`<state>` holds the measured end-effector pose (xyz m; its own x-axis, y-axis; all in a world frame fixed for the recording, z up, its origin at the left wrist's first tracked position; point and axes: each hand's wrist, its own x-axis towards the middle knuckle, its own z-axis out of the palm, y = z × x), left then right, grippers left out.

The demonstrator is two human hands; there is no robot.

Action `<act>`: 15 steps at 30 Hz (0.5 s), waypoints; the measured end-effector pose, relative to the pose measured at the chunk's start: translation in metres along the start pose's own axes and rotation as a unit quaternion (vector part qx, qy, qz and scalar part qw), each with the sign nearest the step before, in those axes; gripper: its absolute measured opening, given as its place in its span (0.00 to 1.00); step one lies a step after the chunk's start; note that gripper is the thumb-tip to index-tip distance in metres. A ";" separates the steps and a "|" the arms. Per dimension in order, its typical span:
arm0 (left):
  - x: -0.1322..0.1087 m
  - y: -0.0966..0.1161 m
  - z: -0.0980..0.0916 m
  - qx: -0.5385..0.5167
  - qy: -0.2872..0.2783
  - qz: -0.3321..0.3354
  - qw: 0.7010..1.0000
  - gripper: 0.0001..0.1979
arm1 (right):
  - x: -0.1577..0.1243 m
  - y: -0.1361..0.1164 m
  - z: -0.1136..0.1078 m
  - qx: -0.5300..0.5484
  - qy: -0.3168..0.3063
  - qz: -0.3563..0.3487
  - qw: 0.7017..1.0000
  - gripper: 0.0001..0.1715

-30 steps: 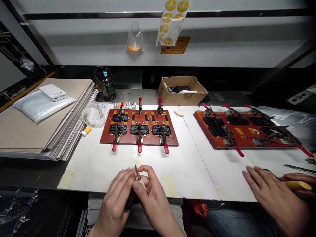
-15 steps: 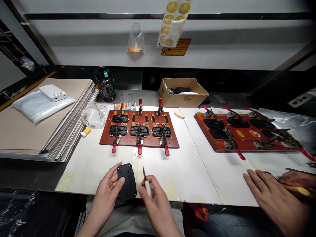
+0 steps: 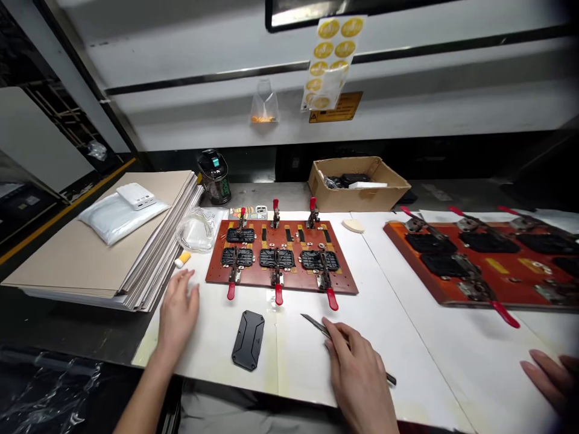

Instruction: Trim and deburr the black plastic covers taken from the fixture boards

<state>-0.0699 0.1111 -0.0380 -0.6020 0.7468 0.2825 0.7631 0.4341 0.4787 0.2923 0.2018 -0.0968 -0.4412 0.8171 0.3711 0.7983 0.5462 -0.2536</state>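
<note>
Right of the left hand, its fingers relaxed and empty, lies a flat black rectangular plate; the right hand grasps a slim, pointed metal-bladed knife.

Left clamp board on surface | panel before it | knife before it, rightward | stack left of it | carton behind it, rightward
</note>
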 end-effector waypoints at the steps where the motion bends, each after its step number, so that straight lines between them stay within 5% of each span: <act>1: 0.017 -0.008 0.000 0.018 0.011 -0.007 1.000 0.18 | -0.001 0.000 0.003 -0.007 0.002 0.004 1.000 0.22; 5: 0.070 -0.027 0.006 0.082 0.022 -0.030 0.996 0.16 | 0.001 -0.001 0.007 0.002 0.013 0.008 1.000 0.20; 9: 0.092 -0.029 0.009 0.093 0.012 -0.039 0.995 0.14 | 0.002 -0.002 -0.002 0.040 0.032 0.014 0.999 0.18; 12: 0.070 -0.019 0.000 0.064 0.015 -0.047 0.997 0.11 | -0.006 -0.005 -0.014 0.096 0.106 0.022 0.989 0.15; 15: 0.005 0.005 -0.007 -0.031 -0.037 -0.039 0.998 0.12 | -0.026 -0.027 -0.020 0.229 0.108 0.039 0.967 0.10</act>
<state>-0.0705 0.1137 -0.0279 -0.6387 0.7478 0.1813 0.6968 0.4621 0.5486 0.2903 0.1623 -0.0819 -0.2514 0.8284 0.5006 0.5389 0.5494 -0.6385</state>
